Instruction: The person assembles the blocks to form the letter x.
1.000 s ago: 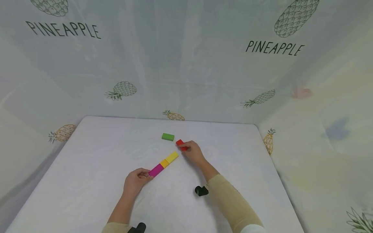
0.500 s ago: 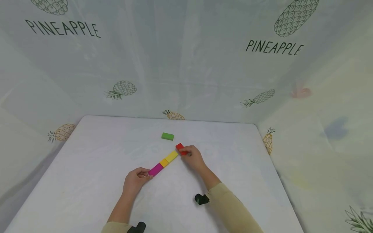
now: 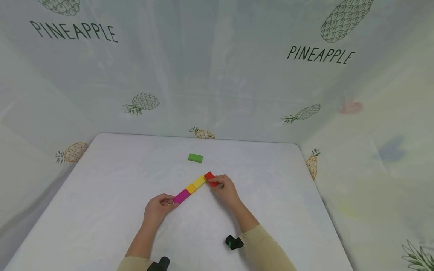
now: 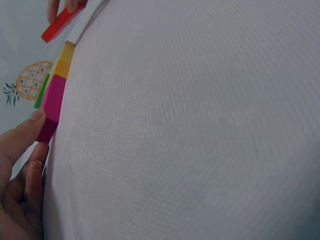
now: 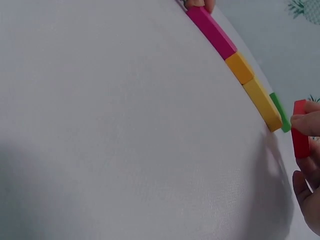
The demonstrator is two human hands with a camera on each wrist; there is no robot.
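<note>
A row of blocks runs diagonally on the table: a magenta block [image 3: 181, 197], a short orange block [image 3: 191, 188] and a yellow block [image 3: 199, 181], laid end to end. My left hand [image 3: 158, 209] pinches the near end of the magenta block between thumb and fingers, as the left wrist view also shows. Between thumb and fingers my right hand [image 3: 225, 188] holds a red block [image 3: 210, 178] beside the far end of the yellow block. In the right wrist view a gap separates the red block [image 5: 300, 131] from the yellow block [image 5: 262, 104].
Behind the row, a green block [image 3: 195, 158] lies alone on the white table [image 3: 135, 169]. A pineapple-print curtain [image 3: 217, 67] encloses the back and sides. Each sleeve has a black wrist device [image 3: 234, 242] at its cuff.
My right hand has brought the red block toward me, from behind the yellow block's far end to right beside it. My left hand and the row have stayed in place.
</note>
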